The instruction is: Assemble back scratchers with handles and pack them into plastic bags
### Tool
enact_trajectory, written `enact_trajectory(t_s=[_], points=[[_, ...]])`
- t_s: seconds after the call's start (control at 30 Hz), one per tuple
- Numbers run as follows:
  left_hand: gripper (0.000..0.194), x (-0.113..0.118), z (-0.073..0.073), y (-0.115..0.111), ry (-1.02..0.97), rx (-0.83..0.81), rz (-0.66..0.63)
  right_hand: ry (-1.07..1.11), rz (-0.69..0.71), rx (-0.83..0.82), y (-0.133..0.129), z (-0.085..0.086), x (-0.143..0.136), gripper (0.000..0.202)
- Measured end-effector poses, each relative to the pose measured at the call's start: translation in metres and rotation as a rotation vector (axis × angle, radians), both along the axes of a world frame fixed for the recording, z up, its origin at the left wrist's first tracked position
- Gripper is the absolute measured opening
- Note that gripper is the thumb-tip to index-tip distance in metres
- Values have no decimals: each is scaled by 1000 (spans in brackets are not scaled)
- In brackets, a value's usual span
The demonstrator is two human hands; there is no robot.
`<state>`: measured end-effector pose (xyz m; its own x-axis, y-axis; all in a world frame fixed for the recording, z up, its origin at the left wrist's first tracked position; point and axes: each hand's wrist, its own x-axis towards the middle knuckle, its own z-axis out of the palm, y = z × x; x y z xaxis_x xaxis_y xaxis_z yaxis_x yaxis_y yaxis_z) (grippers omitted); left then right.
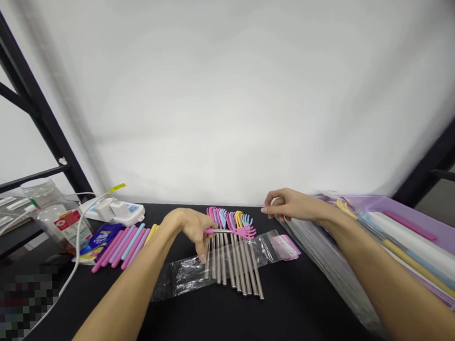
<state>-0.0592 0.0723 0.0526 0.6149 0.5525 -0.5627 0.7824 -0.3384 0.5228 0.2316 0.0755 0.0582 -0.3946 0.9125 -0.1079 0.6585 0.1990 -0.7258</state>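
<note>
My left hand [197, 231] is closed around the pink handle end of a back scratcher [247, 233], whose silver rod and pink claw point right. Beneath it, a row of metal-rod back scratchers [231, 263] lies side by side, with pink, blue, purple and yellow claws toward the wall. A clear plastic bag [187, 274] with a printed card [286, 247] at its right end lies across them. My right hand [284, 204] hovers by the far end of a stack of clear bags [314, 247]. Its thumb and fingertips are pinched together; anything between them is too small to make out.
At left lie coloured handle tubes [120, 248], a purple packet [102, 237], a clear plastic jar [58, 213] and a power strip [133, 214] with a white cable. A lilac bin [375, 202] with long coloured items stands at right. A white wall [224, 100] rises behind the black table [219, 321].
</note>
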Motion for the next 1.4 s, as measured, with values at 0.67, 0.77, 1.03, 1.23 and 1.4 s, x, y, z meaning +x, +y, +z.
enact_trajectory(t_s=[0.67,0.77,1.03,1.23,1.4], points=[[35,5,28,-8,-881,355,244,-87,446,-539,-35,20,-16,43],[38,6,26,-7,-930,284,267,-24,437,-578,-39,16,-22,57],[37,17,22,-9,-914,299,237,620,184,-415,-17,-18,-50,28],[31,14,24,-4,-856,474,193,801,15,-523,-16,-17,-49,21],[33,-6,35,-7,-516,303,170,868,-237,-203,-6,-13,-36,19]])
